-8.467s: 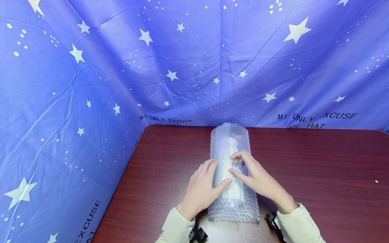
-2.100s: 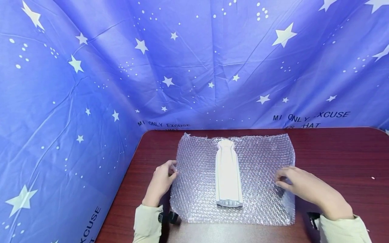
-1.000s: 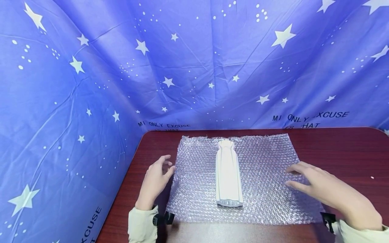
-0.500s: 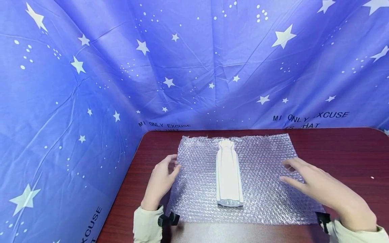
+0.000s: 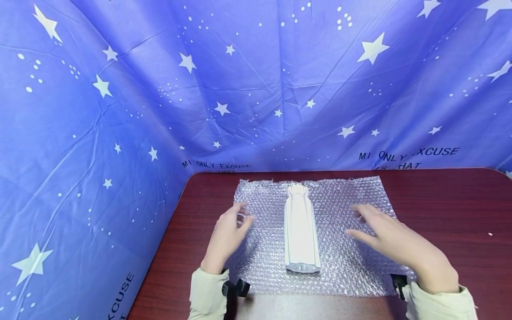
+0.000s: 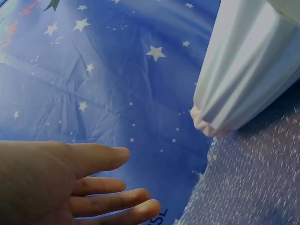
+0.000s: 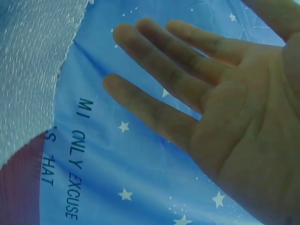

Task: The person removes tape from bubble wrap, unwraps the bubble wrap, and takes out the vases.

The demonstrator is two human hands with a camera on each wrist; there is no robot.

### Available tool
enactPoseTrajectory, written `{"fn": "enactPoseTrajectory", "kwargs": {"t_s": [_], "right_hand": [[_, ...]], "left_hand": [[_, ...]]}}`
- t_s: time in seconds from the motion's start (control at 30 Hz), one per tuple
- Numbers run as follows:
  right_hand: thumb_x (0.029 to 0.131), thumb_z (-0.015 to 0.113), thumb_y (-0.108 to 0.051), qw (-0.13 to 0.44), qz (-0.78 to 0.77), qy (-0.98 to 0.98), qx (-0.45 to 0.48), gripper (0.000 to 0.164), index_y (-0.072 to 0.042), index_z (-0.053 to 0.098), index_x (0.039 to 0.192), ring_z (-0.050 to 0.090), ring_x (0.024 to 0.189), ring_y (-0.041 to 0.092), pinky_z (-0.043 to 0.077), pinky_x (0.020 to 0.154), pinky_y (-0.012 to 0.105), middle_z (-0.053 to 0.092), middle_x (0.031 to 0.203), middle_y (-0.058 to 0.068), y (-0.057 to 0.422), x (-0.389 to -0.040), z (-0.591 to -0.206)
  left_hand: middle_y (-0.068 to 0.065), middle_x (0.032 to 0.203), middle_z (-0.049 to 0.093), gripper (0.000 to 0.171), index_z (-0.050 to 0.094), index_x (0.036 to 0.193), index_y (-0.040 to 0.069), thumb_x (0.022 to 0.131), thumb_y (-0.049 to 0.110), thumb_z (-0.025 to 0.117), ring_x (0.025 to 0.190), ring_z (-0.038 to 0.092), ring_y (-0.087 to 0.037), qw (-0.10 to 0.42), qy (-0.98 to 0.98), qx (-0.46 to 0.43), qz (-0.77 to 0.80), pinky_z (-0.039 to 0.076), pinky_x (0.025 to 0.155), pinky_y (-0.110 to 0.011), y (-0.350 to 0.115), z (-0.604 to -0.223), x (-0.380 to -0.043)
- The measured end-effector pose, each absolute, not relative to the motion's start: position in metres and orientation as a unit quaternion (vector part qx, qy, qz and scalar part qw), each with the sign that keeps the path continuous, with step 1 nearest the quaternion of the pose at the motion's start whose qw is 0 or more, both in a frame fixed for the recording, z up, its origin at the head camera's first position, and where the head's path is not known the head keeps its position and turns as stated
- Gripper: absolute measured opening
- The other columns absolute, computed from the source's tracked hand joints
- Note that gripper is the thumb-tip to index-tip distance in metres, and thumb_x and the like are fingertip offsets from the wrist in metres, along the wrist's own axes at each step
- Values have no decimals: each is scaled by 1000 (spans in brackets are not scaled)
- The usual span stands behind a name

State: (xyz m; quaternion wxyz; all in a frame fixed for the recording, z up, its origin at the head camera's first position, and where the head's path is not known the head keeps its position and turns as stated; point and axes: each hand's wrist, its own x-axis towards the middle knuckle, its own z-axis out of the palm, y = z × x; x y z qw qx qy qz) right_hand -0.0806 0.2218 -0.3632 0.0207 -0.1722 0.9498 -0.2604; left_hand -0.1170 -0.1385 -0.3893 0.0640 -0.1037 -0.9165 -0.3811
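Note:
A white fluted vase (image 5: 300, 231) lies on its side on a spread sheet of bubble wrap (image 5: 344, 266), its narrow neck pointing to the far edge of the table. My left hand (image 5: 228, 233) hovers over the sheet's left part, thumb apart from the loosely bent fingers, holding nothing. Over the right part hangs my right hand (image 5: 394, 235), with nothing in it. Both hands stand apart from the vase. In the left wrist view the pleated vase (image 6: 248, 65) shows at upper right. Spread fingers fill much of the right wrist view.
The dark red wooden table (image 5: 452, 204) extends to both sides of the sheet. A blue star-printed cloth (image 5: 256, 89) hangs behind it and along its left side. One small white speck (image 5: 490, 234) lies at the far right.
Earlier the bubble wrap was wrapped around the vase; now it lies unfolded and flat. In the last second both hands have left the sheet's sides and moved inward towards the vase, which stays put.

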Motion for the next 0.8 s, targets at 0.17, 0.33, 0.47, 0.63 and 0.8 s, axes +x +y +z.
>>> {"fn": "enactPoseTrajectory", "kwargs": {"t_s": [0.17,0.33,0.47,0.63,0.8], "right_hand": [[97,60,-47,35,-270,947,-172,70,5,43,141,60,114,39,49,93,60,58,129,24,212,-88,-362],[97,58,-49,44,-280,943,-174,75,8,39,143,56,119,44,45,99,63,52,136,28,202,-93,-362],[97,55,-52,52,-284,941,-174,80,8,36,145,53,123,46,42,102,64,50,138,29,193,-99,-366],[98,52,-56,68,-283,941,-169,84,9,33,147,44,132,48,34,109,65,45,143,31,182,-108,-373],[97,47,-61,94,-283,940,-166,92,12,25,150,30,140,52,23,114,64,30,153,34,172,-111,-381]], "left_hand": [[-11,108,71,40,61,130,3,95,21,67,91,69,-23,56,-905,-117,-406,58,81,-41,-129,-390,-121],[-9,110,71,40,60,131,4,96,24,66,93,68,-22,46,-899,-128,-416,57,84,-42,-119,-393,-125],[-8,111,70,42,59,132,4,97,27,64,93,67,-21,34,-897,-134,-419,57,83,-41,-112,-398,-128],[-6,112,69,44,59,132,5,98,33,62,95,67,-19,24,-901,-132,-412,57,82,-36,-106,-406,-132],[-7,113,68,49,58,132,2,99,38,60,97,67,-21,7,-903,-130,-410,56,83,-36,-102,-413,-134]]}}
